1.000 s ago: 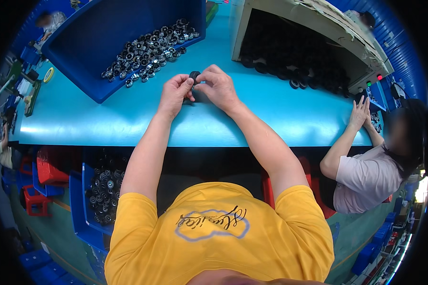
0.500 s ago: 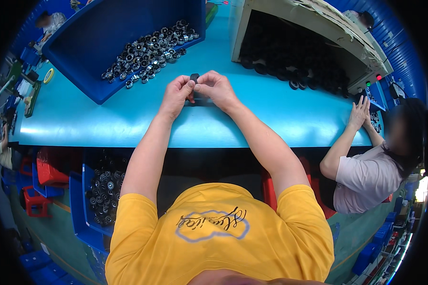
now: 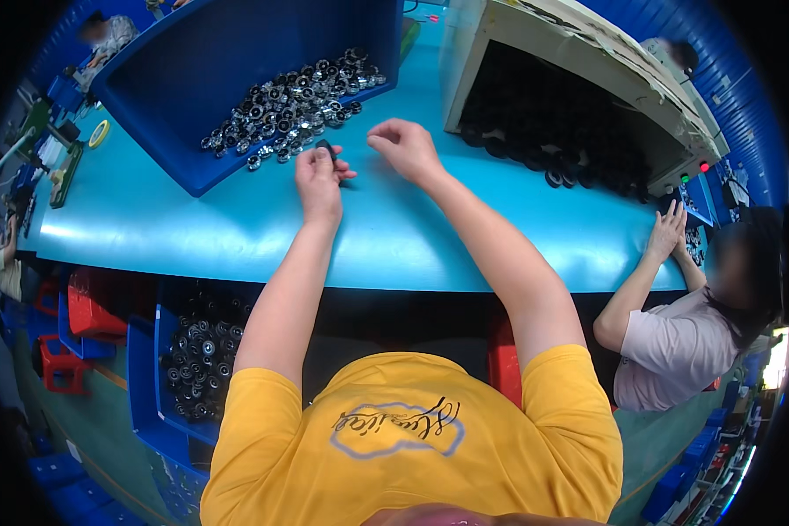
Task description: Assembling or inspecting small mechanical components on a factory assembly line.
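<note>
Across a glossy turquoise table (image 3: 193, 232), a blue bin (image 3: 162, 96) tipped open toward the person holds a heap of shiny silver-and-black wheels (image 3: 294, 105) to the left, while a pale box (image 3: 467, 83) on the right spills dark round pieces (image 3: 557, 178) from its open side. Between them, above the table, the left hand (image 3: 319, 178) grasps a small black part (image 3: 328, 150) in its fingers. The right hand (image 3: 406, 151) hangs well apart from it, fingers loosely curled, though whether they grip anything cannot be told.
</note>
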Tool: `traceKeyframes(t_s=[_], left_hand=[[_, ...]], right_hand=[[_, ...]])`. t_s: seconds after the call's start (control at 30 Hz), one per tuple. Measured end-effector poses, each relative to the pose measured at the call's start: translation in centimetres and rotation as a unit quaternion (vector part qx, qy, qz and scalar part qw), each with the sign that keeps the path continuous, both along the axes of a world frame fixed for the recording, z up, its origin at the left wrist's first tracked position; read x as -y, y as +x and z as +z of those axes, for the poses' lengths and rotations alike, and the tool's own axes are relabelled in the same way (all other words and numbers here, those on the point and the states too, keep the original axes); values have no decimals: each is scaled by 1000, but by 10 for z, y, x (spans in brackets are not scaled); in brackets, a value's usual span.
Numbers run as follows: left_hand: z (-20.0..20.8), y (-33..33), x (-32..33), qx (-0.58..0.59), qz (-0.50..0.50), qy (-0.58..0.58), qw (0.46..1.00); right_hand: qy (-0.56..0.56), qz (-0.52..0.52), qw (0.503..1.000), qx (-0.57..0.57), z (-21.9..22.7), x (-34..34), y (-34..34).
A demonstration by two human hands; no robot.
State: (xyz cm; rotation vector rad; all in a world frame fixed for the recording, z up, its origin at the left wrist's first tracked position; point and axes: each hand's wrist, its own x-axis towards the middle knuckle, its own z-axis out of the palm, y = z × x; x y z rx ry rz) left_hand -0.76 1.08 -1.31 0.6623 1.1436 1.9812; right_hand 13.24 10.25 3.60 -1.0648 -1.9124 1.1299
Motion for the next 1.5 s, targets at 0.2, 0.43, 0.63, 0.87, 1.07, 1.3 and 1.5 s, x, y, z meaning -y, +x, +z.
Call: traceKeyframes(t_s=[0.2,0.43,0.63,0.87,1.07,1.3,1.5], left_hand=[[11,-2,1,42,-69,36,996],[19,-9,5,69,-94,38,992],[7,-14,-5,135,-149,77,977],[15,2,4,114,-265,59,956],[13,5,6,60,-297,36,952],[15,11,7,41,-300,42,952],[12,14,7,-27,-283,44,958]], right_hand=[[266,-22,963,41,-23,-38,-62],[205,-41,976,65,-41,-50,-84],[-80,38,990,-106,-19,-30,-27],[-38,77,991,-105,16,48,29],[161,-7,982,-98,-6,58,27],[282,-30,953,-105,-4,60,22],[101,-11,985,-141,-7,57,27]])
